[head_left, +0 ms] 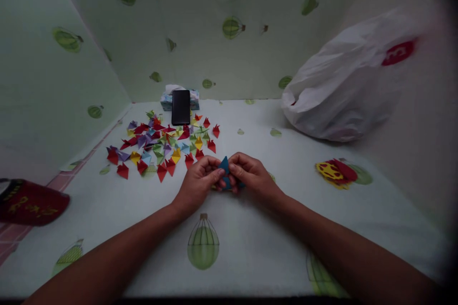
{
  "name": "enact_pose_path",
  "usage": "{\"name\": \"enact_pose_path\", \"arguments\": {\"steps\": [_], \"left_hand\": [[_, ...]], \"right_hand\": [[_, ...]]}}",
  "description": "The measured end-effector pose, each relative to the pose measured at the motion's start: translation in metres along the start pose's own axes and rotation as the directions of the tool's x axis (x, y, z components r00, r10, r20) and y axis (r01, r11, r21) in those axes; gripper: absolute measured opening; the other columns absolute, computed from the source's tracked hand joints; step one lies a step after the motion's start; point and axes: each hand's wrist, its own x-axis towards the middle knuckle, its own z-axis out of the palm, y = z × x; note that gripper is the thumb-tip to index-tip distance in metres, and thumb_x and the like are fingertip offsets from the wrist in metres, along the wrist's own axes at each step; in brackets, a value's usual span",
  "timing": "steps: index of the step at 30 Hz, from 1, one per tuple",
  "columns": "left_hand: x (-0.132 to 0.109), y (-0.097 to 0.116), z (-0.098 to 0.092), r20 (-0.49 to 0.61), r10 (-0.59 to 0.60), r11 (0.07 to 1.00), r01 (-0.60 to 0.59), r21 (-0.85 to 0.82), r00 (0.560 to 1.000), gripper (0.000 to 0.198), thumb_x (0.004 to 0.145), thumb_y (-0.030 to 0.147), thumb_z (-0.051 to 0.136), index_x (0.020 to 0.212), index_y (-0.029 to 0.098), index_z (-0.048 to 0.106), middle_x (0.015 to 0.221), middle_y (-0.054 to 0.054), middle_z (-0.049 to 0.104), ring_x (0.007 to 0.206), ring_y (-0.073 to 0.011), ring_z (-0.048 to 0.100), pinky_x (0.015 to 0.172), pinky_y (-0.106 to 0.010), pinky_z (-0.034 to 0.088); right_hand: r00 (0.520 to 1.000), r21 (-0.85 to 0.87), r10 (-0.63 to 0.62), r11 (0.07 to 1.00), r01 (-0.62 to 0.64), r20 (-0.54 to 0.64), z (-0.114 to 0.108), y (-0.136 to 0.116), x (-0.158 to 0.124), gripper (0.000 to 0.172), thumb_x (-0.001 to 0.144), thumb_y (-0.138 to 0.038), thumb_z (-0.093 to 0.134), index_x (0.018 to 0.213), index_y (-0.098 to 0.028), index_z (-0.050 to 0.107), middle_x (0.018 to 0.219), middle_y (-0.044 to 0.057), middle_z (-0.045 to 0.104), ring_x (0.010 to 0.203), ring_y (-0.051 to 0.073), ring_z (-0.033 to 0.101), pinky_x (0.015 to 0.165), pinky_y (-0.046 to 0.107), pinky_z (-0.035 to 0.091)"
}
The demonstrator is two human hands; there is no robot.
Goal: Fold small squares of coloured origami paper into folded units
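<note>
A small piece of folded blue paper [225, 166] is held between my two hands over the middle of the table. My left hand [202, 176] pinches its left side, thumb toward the centre. From the right, my right hand [252, 174] grips it with thumb and fingers. Its lower part is partly hidden by the fingers. Some yellow shows under my left fingertips, too covered to name. Just beyond my left hand lies a spread of folded paper cranes [157, 147] in red, purple, green, yellow and blue.
A black phone [181, 107] leans on a tissue box [166, 101] at the back. At right are a bulging white plastic bag [339, 86] and red and yellow cut-out pieces [334, 172]. A dark red object with gold characters [36, 204] sits at the left edge.
</note>
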Motion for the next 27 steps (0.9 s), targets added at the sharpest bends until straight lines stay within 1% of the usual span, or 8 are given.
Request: {"name": "enact_pose_path", "arguments": {"steps": [5, 9, 19, 22, 27], "left_hand": [[-0.0027, 0.0028, 0.0021, 0.003, 0.047, 0.998, -0.047, -0.048, 0.999, 0.025, 0.079, 0.026, 0.072, 0.093, 0.016, 0.054, 0.067, 0.003, 0.066, 0.057, -0.0095, 0.062, 0.056, -0.022, 0.05], [-0.0035, 0.0029, 0.0027, -0.003, 0.055, 0.996, -0.055, -0.063, 0.998, 0.025, 0.079, 0.024, 0.071, 0.092, 0.017, 0.052, 0.068, 0.003, 0.066, 0.057, -0.0099, 0.063, 0.058, -0.023, 0.052], [-0.0037, 0.0024, 0.0022, -0.022, 0.102, 0.994, -0.103, -0.038, 0.994, 0.023, 0.078, 0.021, 0.072, 0.089, 0.017, 0.052, 0.069, 0.004, 0.064, 0.058, -0.0092, 0.063, 0.058, -0.021, 0.053], [-0.0037, 0.0025, 0.0023, -0.033, 0.099, 0.994, -0.1, -0.031, 0.995, 0.024, 0.077, 0.022, 0.072, 0.088, 0.017, 0.051, 0.07, 0.004, 0.064, 0.058, -0.0091, 0.064, 0.058, -0.021, 0.053], [-0.0032, 0.0021, 0.0029, -0.033, 0.076, 0.997, -0.077, -0.023, 0.997, 0.024, 0.077, 0.022, 0.072, 0.089, 0.017, 0.051, 0.07, 0.004, 0.064, 0.058, -0.0097, 0.065, 0.059, -0.021, 0.054]], "right_hand": [[0.999, 0.089, 0.035, 0.995, -0.037, 0.017, -0.0006, 0.004, 0.0004, 0.028, 0.089, -0.044, 0.063, 0.083, -0.018, 0.054, 0.059, -0.005, 0.058, 0.045, 0.009, 0.054, 0.043, 0.02, 0.042], [0.999, 0.103, 0.034, 0.994, -0.037, 0.029, -0.0002, 0.0036, 0.0, 0.026, 0.09, -0.043, 0.062, 0.084, -0.018, 0.054, 0.062, -0.004, 0.06, 0.046, 0.008, 0.054, 0.045, 0.021, 0.044], [1.0, 0.064, 0.012, 0.998, -0.013, 0.015, -0.0004, 0.003, 0.0015, 0.022, 0.09, -0.039, 0.061, 0.085, -0.018, 0.056, 0.061, -0.004, 0.06, 0.046, 0.008, 0.055, 0.046, 0.02, 0.042], [1.0, 0.053, 0.016, 0.998, -0.017, 0.004, 0.0, 0.0027, 0.0008, 0.021, 0.09, -0.038, 0.06, 0.085, -0.018, 0.056, 0.061, -0.004, 0.059, 0.046, 0.008, 0.054, 0.046, 0.021, 0.042], [1.0, -0.026, -0.003, 1.0, 0.002, -0.017, 0.001, 0.0006, -0.0008, 0.018, 0.089, -0.035, 0.058, 0.084, -0.018, 0.055, 0.06, -0.004, 0.059, 0.045, 0.008, 0.053, 0.045, 0.021, 0.042]]}}
